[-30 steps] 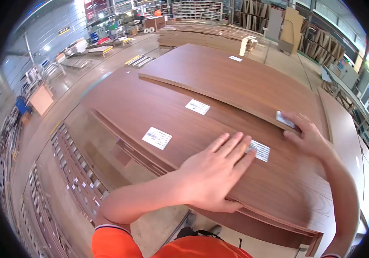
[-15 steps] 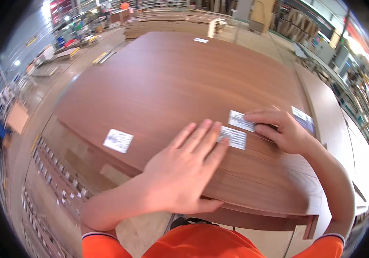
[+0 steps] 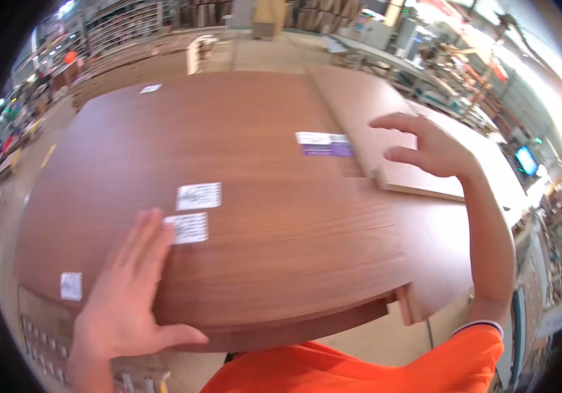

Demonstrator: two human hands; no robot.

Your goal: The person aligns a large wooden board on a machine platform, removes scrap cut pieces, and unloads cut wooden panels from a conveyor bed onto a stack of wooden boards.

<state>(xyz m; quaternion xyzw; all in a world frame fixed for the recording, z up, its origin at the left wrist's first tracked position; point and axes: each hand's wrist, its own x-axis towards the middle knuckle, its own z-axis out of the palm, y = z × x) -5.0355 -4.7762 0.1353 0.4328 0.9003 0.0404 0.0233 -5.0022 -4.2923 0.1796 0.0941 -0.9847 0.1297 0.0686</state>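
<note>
Brown wood-grain panels (image 3: 248, 150) lie before me in a stack, with printed labels on the top surface. My left hand (image 3: 133, 285) is open on the near left part, fingers stretched and thumb apart. Its fingertips are beside a white label (image 3: 189, 228). Just behind that one is a second white label (image 3: 199, 196). My right hand (image 3: 425, 147) is raised at the right, fingers bent and apart, with nothing between them. Below and behind it is a lighter wood board (image 3: 366, 118). A white and purple label (image 3: 325, 144) sits left of this hand.
Another white label (image 3: 71, 286) is at the left edge, and a small one (image 3: 151, 88) at the far side. A lit screen (image 3: 526, 160) stands at the right. Stacked boards (image 3: 130, 69) lie behind the panels.
My view has turned to the right. My right hand has left the label it was touching and is now raised near the lighter board. My left hand stays spread beside the near label.
</note>
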